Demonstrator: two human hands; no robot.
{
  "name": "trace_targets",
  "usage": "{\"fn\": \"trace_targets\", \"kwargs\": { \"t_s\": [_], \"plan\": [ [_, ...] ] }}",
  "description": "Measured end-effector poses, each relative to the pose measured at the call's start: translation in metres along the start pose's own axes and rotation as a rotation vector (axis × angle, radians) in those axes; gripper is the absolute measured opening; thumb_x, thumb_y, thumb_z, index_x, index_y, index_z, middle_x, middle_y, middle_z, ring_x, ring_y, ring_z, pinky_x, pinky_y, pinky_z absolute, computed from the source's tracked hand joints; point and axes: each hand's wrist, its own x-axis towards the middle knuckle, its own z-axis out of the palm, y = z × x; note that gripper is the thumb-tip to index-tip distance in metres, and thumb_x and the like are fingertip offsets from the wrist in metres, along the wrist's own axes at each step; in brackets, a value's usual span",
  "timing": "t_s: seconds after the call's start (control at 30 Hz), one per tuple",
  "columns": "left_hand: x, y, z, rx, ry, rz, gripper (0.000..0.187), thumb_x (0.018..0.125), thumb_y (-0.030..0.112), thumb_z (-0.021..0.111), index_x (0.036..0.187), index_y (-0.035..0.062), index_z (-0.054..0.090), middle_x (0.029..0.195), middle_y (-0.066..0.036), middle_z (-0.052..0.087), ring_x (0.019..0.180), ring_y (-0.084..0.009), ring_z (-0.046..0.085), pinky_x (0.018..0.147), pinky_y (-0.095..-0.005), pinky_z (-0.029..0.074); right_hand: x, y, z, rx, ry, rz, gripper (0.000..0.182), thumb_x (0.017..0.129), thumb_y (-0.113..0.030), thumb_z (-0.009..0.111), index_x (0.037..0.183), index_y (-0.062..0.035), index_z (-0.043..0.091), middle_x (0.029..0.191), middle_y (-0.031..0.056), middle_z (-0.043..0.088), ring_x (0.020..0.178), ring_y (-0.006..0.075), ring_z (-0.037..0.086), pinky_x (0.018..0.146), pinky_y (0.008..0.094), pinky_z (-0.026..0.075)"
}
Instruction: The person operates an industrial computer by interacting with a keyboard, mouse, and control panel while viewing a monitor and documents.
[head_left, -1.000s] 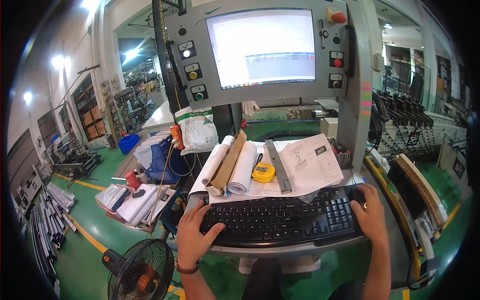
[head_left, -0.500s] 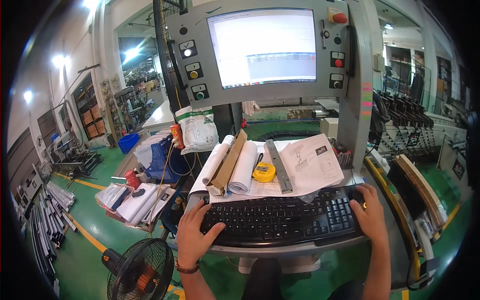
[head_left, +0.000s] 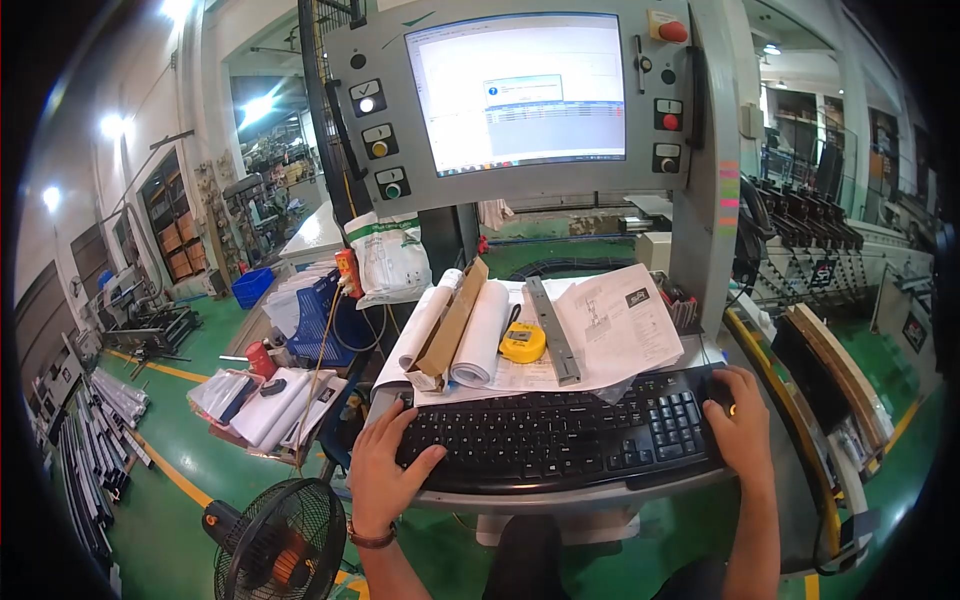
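My left hand [head_left: 385,468] lies at the left end of the black keyboard [head_left: 530,440], thumb spread away from the fingers and holding nothing. Beyond the keyboard's right end, my right hand [head_left: 742,428] curves around a small dark computer mouse [head_left: 733,409], mostly hidden under the palm and fingers. Above them, a lit screen [head_left: 520,95] shows a small dialog box with a blue icon. Behind the keys lie rolled papers [head_left: 481,340], an open cardboard strip [head_left: 450,330], a yellow tape measure [head_left: 523,342], a grey metal bar [head_left: 552,332] and a printed drawing sheet [head_left: 620,318].
The grey control panel [head_left: 375,95] carries several buttons and a red knob [head_left: 673,32]. A black fan [head_left: 280,545] stands at lower left. Papers and a blue basket [head_left: 325,320] sit on the left. Boards [head_left: 840,370] lean at right; metal profiles [head_left: 85,450] lie on the green floor.
A dialog box has appeared on the screen. The whole view has shifted slightly; both hands keep nearly the same places.
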Motion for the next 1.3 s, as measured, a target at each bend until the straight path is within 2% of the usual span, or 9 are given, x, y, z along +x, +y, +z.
{"fn": "trace_targets", "kwargs": {
  "t_s": [0.13,0.23,0.63,0.77,0.93,1.3],
  "plan": [
    [-0.0003,0.0012,-0.0005,-0.003,-0.006,-0.016,0.075,0.093,0.053,0.092,0.145,0.001,0.077,0.16,-0.022,0.071,0.146,-0.0433,0.067,0.128,-0.056,0.045,0.0,-0.0008,-0.0007,0.0,0.015,0.019,0.047,0.095,-0.013,0.076,0.14,-0.0005,0.073,0.152,0.0193,0.07,0.137,0.0448,0.07,0.116,0.0513,0.055],
    [-0.0006,0.0014,-0.0013,0.028,-0.016,-0.004,0.071,0.094,0.047,0.09,0.148,0.0029,0.075,0.162,-0.021,0.07,0.145,-0.0438,0.067,0.125,-0.0533,0.048,0.0003,0.0001,-0.0005,-0.007,0.021,0.021,0.046,0.095,-0.014,0.076,0.139,-0.0007,0.074,0.153,0.0189,0.07,0.137,0.0446,0.071,0.116,0.0512,0.055],
    [-0.0009,0.0011,-0.0012,0.02,-0.014,-0.006,0.071,0.093,0.044,0.091,0.149,0.0039,0.075,0.163,-0.021,0.07,0.146,-0.0434,0.066,0.126,-0.0533,0.048,-0.0003,-0.0009,-0.0019,-0.005,0.017,0.039,0.045,0.095,-0.014,0.075,0.139,-0.0017,0.075,0.153,0.0199,0.069,0.138,0.045,0.07,0.118,0.0508,0.055],
    [-0.0004,0.0017,-0.0017,0.019,-0.02,-0.01,0.071,0.093,0.044,0.091,0.149,0.0038,0.075,0.163,-0.021,0.07,0.146,-0.0436,0.066,0.126,-0.0537,0.047,-0.0001,-0.0065,-0.0032,0.049,0.007,0.064,0.049,0.094,-0.01,0.075,0.141,-0.0012,0.073,0.151,0.0192,0.07,0.142,0.0407,0.069,0.12,0.0459,0.052],
    [-0.0001,-0.0008,0.0003,0.005,0.006,0.011,0.074,0.092,0.052,0.093,0.144,0.0008,0.077,0.157,-0.023,0.073,0.143,-0.0438,0.068,0.125,-0.0554,0.047,-0.0005,-0.0039,-0.0034,0.065,0.014,0.005,0.05,0.094,-0.009,0.075,0.143,-0.0014,0.072,0.15,0.0186,0.071,0.142,0.04,0.07,0.121,0.0456,0.052],
    [0.0,-0.0002,0.0008,0.016,0.01,-0.001,0.075,0.093,0.054,0.092,0.144,0.0017,0.078,0.157,-0.022,0.072,0.143,-0.0437,0.067,0.125,-0.0551,0.047,0.0003,-0.0028,-0.0021,0.011,-0.009,0.006,0.049,0.095,-0.009,0.077,0.142,-0.0006,0.071,0.15,0.019,0.071,0.14,0.0408,0.07,0.119,0.0452,0.053]
  ]
}}
